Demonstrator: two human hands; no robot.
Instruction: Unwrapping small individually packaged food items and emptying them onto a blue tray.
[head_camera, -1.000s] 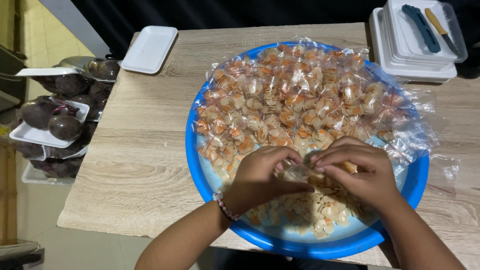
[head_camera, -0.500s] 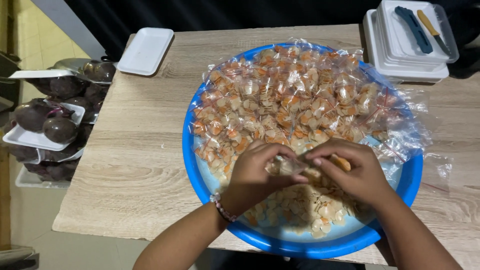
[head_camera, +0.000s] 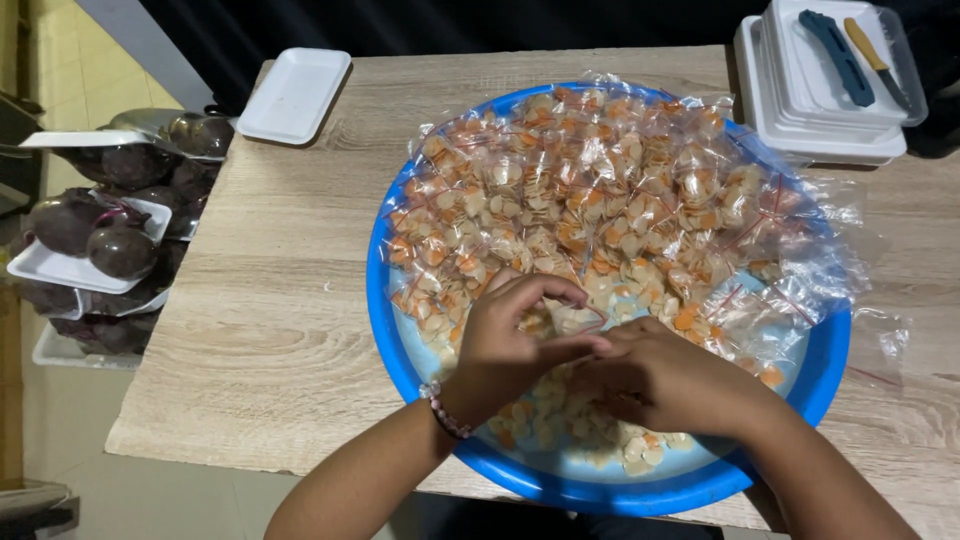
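Where the hands meet: over the near part of the blue basin (head_camera: 400, 340), above loose pale and orange slices (head_camera: 560, 420).
Left hand (head_camera: 515, 340): fingers curled, tips pinching a small clear bag (head_camera: 575, 320).
Right hand (head_camera: 665, 380): fingers folded together against the left; what they grip cannot be told.
Bags (head_camera: 600, 190): filled, piled across the far part of the basin.
Table (head_camera: 270, 290): wood; white tray (head_camera: 295, 92) at the far left, tray stack (head_camera: 815, 125) at the far right.
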